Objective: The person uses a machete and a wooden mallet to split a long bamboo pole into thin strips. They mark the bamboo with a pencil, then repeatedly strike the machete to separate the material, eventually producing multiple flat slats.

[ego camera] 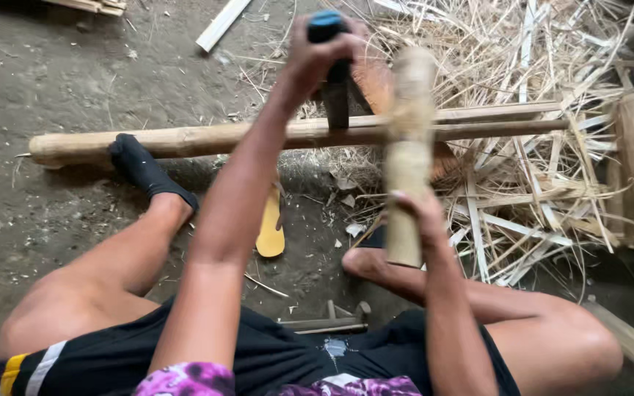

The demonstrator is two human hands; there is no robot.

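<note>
We find the left hand (315, 55) clamped on a knife (335, 88) whose blade is set into the pole (258, 137) lying across the ground. The right hand (418, 216) is closed round a billet (407, 147) raised over the blade. In our judgement the blow should land square on the blade's back. A socked foot (144, 170) pins the pole. Shavings (530, 169) crowd the right; bare ground (53, 66) lies left.
</note>
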